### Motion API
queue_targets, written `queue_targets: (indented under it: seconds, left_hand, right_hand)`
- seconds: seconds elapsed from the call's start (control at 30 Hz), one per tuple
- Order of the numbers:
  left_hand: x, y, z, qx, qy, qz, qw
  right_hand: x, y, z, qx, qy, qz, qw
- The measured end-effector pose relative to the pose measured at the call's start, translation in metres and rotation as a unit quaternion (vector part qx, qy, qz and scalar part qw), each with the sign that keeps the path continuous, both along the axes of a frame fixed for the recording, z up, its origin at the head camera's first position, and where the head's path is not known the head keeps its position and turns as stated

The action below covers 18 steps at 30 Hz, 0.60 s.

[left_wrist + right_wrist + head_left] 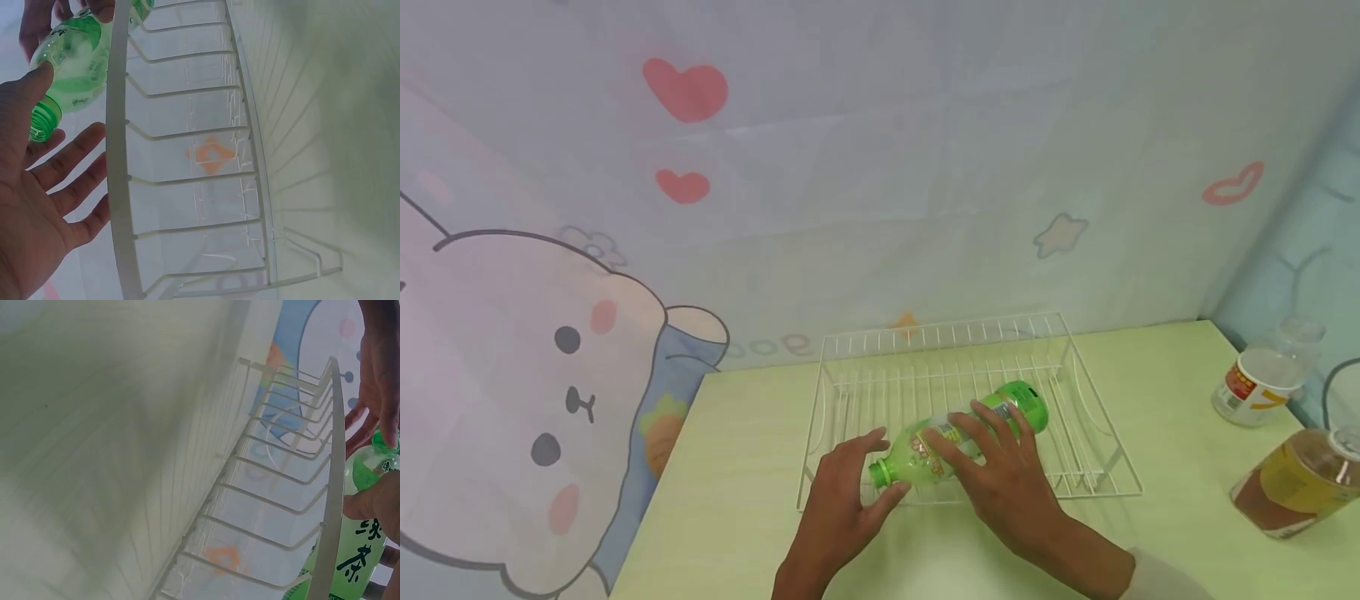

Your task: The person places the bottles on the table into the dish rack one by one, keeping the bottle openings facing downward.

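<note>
A green plastic drink bottle (pixel 917 450) with a green label lies slantwise over a white wire rack (pixel 117 162). Its green-capped end (pixel 45 119) points left towards me, its base to the right and away. My right hand (pixel 1003 479) grips the bottle's body from above, thumb on the near side and fingers over the far side. Around the cap end, my left hand (pixel 842 500) is spread, thumb on one side and straight fingers on the other. In the left wrist view its thumb overlaps the bottle's shoulder.
The rack stands on a pale green table (pixel 745 467) against a printed cloth backdrop (pixel 865 167). On the right are a tea-coloured bottle with a yellow label (pixel 1292 483), a white labelled tub (pixel 1255 387) and a clear container (pixel 1300 333) behind it.
</note>
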State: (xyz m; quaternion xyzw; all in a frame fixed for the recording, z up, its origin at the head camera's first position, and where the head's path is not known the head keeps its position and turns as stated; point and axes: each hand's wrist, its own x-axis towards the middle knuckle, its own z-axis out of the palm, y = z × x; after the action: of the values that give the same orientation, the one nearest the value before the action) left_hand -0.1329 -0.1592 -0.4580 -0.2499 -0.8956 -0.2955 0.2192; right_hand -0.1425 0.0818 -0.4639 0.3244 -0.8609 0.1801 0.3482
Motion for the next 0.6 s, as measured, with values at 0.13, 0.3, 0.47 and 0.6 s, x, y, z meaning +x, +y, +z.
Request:
queue_targets:
  seconds: [0.13, 0.3, 0.47, 0.6]
  left_hand:
    - [0.0008, 0.0007, -0.0002, -0.006, 0.003, -0.001, 1.0]
    - [0.001, 0.0016, 0.0003, -0.013, 0.022, -0.005, 0.9997]
    - [0.0014, 0.0017, 0.0007, -0.013, 0.035, -0.002, 0.9993]
    - [0.0011, 0.0008, 0.0004, -0.008, 0.055, 0.0, 0.9985]
  right_hand:
    - [0.0007, -0.0006, -0.0001, 0.005, -0.001, 0.001, 1.0]
    - [0.0002, -0.0016, 0.0002, 0.009, 0.003, -0.001, 1.0]
    - [-0.0004, -0.0018, -0.0003, 0.011, 0.006, -0.002, 0.9999]
    - [-0.0008, -0.0013, -0.0003, 0.011, 0.007, -0.003, 0.9999]
